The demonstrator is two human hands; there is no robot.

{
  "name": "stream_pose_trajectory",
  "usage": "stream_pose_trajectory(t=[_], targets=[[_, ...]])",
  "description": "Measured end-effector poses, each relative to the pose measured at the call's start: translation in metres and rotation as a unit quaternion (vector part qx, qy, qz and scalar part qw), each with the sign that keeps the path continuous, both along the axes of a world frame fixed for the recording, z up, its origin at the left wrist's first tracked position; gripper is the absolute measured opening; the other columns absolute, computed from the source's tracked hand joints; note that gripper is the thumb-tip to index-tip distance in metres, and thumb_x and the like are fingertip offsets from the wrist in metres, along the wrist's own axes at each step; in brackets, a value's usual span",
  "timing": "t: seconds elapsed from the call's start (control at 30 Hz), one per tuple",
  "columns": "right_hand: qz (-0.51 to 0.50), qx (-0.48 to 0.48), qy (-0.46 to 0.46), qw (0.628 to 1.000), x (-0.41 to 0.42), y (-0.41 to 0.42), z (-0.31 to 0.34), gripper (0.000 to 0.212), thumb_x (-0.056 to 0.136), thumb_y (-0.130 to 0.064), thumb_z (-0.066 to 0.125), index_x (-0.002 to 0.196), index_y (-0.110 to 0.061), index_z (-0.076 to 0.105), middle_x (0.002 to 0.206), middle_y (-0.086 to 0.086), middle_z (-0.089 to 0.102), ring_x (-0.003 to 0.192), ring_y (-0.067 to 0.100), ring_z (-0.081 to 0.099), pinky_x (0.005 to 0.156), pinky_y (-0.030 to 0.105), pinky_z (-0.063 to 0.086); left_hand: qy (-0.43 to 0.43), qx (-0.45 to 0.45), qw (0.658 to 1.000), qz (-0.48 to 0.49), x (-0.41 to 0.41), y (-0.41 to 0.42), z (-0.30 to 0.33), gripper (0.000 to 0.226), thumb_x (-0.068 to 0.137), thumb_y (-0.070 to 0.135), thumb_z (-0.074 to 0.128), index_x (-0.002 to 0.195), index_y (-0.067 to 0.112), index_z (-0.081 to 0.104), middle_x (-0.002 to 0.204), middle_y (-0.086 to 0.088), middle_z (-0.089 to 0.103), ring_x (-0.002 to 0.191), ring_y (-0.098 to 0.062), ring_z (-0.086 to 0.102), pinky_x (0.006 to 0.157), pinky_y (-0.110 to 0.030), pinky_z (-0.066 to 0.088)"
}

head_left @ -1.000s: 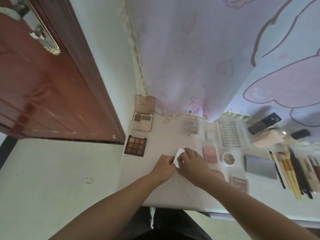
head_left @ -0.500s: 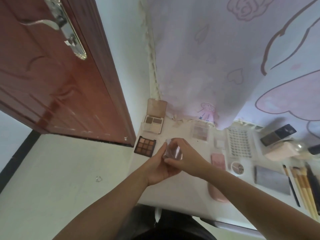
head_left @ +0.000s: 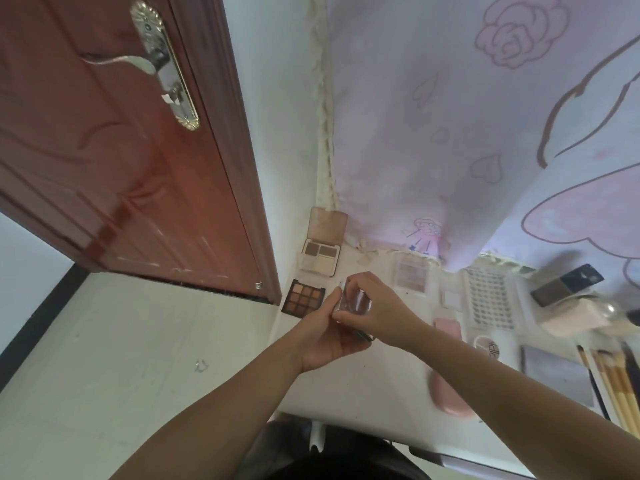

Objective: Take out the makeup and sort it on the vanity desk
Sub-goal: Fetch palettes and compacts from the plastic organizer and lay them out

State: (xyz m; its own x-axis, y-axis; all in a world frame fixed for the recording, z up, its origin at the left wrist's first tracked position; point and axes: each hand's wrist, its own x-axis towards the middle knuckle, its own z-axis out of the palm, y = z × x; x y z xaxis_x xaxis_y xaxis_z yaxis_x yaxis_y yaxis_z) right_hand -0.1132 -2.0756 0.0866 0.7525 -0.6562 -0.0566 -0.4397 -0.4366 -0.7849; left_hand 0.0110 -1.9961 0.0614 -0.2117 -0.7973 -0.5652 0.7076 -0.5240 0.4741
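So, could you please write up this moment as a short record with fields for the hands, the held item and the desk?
left hand: left hand cups the clear compact case from below
right hand: right hand grips the case from above
held item: small, transparent, raised above the vanity desk; contents unclear
desk, left end: nine-pan eyeshadow palette and, behind it, open four-pan palette
desk, middle: lash tray, pink compact
desk, right edge: makeup brushes

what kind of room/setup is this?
Likely a bedroom vanity corner at home: a white desk laid out with eyeshadow palettes and makeup brushes, a pink cartoon curtain behind it, and a wooden door alongside.
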Motion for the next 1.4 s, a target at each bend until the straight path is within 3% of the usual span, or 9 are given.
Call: stream_pose_trajectory(t=[0.37, 0.53, 0.67, 0.8, 0.93, 1.07, 1.2, 1.3, 1.4], targets=[[-0.012, 0.013, 0.021, 1.000, 0.015, 0.012, 0.003, 0.029, 0.074, -0.043, 0.072, 0.087, -0.033, 0.048, 0.098, -0.012, 0.054, 0.086, 0.008, 0.054, 0.069, 0.014, 0.042, 0.014, -0.007, 1.000, -0.005, 0.014, 0.011, 0.003, 0.052, 0.095, 0.053, 0.038, 0.128, 0.017, 0.057, 0.134, -0.014, 0.054, 0.108, -0.030, 0.052, 0.094, -0.039, 0.049], [0.002, 0.028, 0.032, 0.999, 0.030, 0.010, 0.013, 0.042, 0.075, -0.041, 0.073, 0.105, -0.022, 0.051, 0.107, -0.008, 0.057, 0.096, 0.010, 0.054, 0.079, 0.020, 0.045, -0.018, -0.064, 0.997, -0.034, 0.021, 0.008, 0.009, 0.052, 0.085, 0.056, 0.055, 0.132, 0.032, 0.051, 0.117, -0.003, 0.052, 0.085, -0.020, 0.043, 0.086, -0.036, 0.044], [-0.020, 0.037, 0.012, 0.999, 0.034, 0.010, 0.021, 0.036, 0.071, -0.039, 0.074, 0.097, -0.025, 0.053, 0.102, -0.009, 0.061, 0.088, 0.010, 0.059, 0.071, 0.018, 0.048, -0.014, -0.082, 0.995, -0.045, 0.027, 0.007, 0.011, 0.043, 0.089, 0.048, 0.056, 0.129, 0.033, 0.053, 0.116, -0.002, 0.051, 0.083, -0.022, 0.043, 0.082, -0.038, 0.048], [-0.032, 0.031, 0.009, 0.999, 0.034, 0.012, 0.023, 0.037, 0.070, -0.038, 0.076, 0.098, -0.023, 0.055, 0.097, -0.008, 0.063, 0.083, 0.009, 0.060, 0.066, 0.012, 0.046, -0.008, -0.083, 0.995, -0.048, 0.027, 0.008, 0.012, 0.036, 0.096, 0.044, 0.047, 0.128, 0.032, 0.055, 0.109, -0.001, 0.058, 0.081, -0.022, 0.047, 0.080, -0.038, 0.050], [-0.042, 0.028, 0.001, 0.999, 0.037, 0.016, 0.024, 0.038, 0.073, -0.034, 0.076, 0.101, -0.019, 0.056, 0.095, -0.006, 0.063, 0.083, 0.012, 0.061, 0.068, 0.015, 0.047, -0.011, -0.072, 0.996, -0.058, 0.033, 0.009, 0.012, 0.039, 0.097, 0.048, 0.041, 0.129, 0.029, 0.054, 0.088, 0.003, 0.062, 0.072, -0.020, 0.052, 0.076, -0.037, 0.052], [-0.022, 0.022, 0.022, 0.999, 0.045, 0.017, 0.026, 0.040, 0.075, -0.035, 0.074, 0.106, -0.024, 0.050, 0.103, -0.007, 0.060, 0.089, 0.013, 0.058, 0.068, 0.012, 0.045, 0.001, -0.056, 0.997, -0.049, 0.040, 0.012, 0.013, 0.045, 0.093, 0.051, 0.048, 0.131, 0.028, 0.054, 0.110, 0.001, 0.054, 0.084, -0.022, 0.046, 0.079, -0.036, 0.052], [0.020, 0.060, 0.106, 0.992, 0.046, 0.010, 0.033, 0.070, 0.074, -0.043, 0.074, 0.132, -0.031, 0.037, 0.112, -0.012, 0.055, 0.090, 0.008, 0.054, 0.074, 0.015, 0.039, 0.093, 0.002, 0.996, -0.005, 0.052, 0.012, 0.016, 0.055, 0.092, 0.053, 0.044, 0.126, 0.012, 0.058, 0.111, -0.009, 0.064, 0.087, -0.022, 0.062, 0.082, -0.035, 0.054], [0.022, 0.030, 0.114, 0.993, 0.045, 0.004, 0.035, 0.045, 0.071, -0.045, 0.075, 0.109, -0.029, 0.055, 0.103, -0.015, 0.060, 0.099, 0.010, 0.057, 0.078, 0.020, 0.044, 0.081, -0.009, 0.996, -0.024, 0.061, 0.009, 0.020, 0.055, 0.093, 0.052, 0.045, 0.124, 0.009, 0.059, 0.109, -0.013, 0.066, 0.088, -0.025, 0.065, 0.083, -0.037, 0.054], [0.019, 0.019, 0.097, 0.995, 0.043, 0.002, 0.040, 0.039, 0.069, -0.046, 0.074, 0.101, -0.032, 0.057, 0.099, -0.017, 0.061, 0.100, 0.006, 0.058, 0.079, 0.020, 0.047, 0.083, -0.026, 0.995, -0.043, 0.065, 0.007, 0.024, 0.052, 0.091, 0.050, 0.049, 0.119, 0.008, 0.063, 0.107, -0.014, 0.066, 0.086, -0.026, 0.064, 0.083, -0.037, 0.053]])
